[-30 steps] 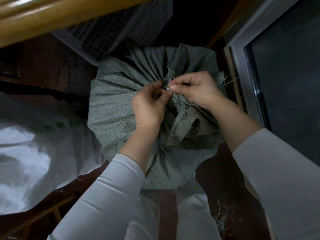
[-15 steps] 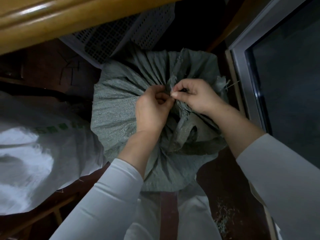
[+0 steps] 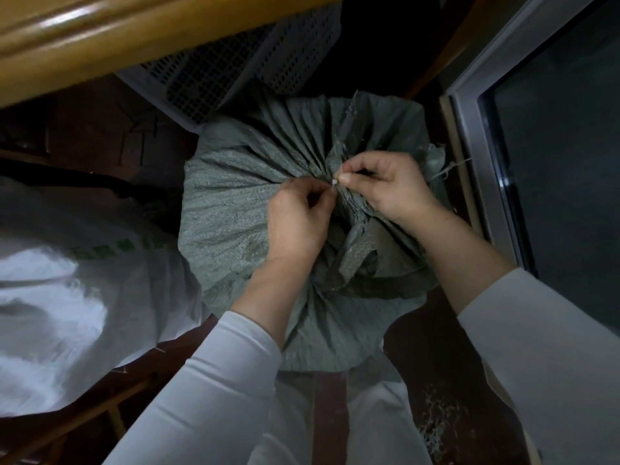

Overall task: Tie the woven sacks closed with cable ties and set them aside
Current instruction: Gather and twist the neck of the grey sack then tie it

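A full grey-green woven sack [image 3: 235, 209] stands on the floor in front of me, its mouth gathered into pleats at the top. A small white cable tie [image 3: 334, 183] shows at the gathered neck. My left hand [image 3: 300, 219] pinches the tie from the left with thumb and forefinger. My right hand [image 3: 389, 186] pinches it from the right, fingers curled over the bunched fabric. Most of the tie is hidden by fingers and folds.
A white woven sack [image 3: 67, 297] with green print lies at the left. A grey perforated crate [image 3: 241, 62] sits behind the sack under a wooden edge [image 3: 100, 35]. A metal-framed glass door [image 3: 486, 156] stands at the right. Loose fibres [image 3: 439, 427] litter the dark floor.
Both hands stayed at the sack's neck. The fingertips have parted slightly, so the white end of the tie shows between them again.
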Demonstrator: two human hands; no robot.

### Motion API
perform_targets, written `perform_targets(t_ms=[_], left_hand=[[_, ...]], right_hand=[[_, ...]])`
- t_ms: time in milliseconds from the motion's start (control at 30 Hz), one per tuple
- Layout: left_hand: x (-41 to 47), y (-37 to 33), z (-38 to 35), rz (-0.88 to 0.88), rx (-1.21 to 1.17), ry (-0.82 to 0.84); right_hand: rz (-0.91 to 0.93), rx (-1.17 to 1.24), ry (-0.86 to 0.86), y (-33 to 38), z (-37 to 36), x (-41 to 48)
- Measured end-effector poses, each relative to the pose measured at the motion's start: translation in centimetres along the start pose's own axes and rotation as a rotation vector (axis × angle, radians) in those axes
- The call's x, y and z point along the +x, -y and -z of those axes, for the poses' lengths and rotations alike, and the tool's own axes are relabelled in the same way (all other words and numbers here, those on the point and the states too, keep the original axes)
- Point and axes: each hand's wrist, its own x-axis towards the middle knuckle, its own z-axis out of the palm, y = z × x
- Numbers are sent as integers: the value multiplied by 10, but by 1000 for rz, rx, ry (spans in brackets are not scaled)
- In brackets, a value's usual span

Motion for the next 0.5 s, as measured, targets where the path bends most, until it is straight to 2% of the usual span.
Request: perform_targets(t_ms=[267,500], left_hand=[[0,1,-6,110,-316,-11],[12,0,-6,-5,-247,41]], right_hand=[[-27,52,-11,7,6,0],[-44,2,104,11,11,6]])
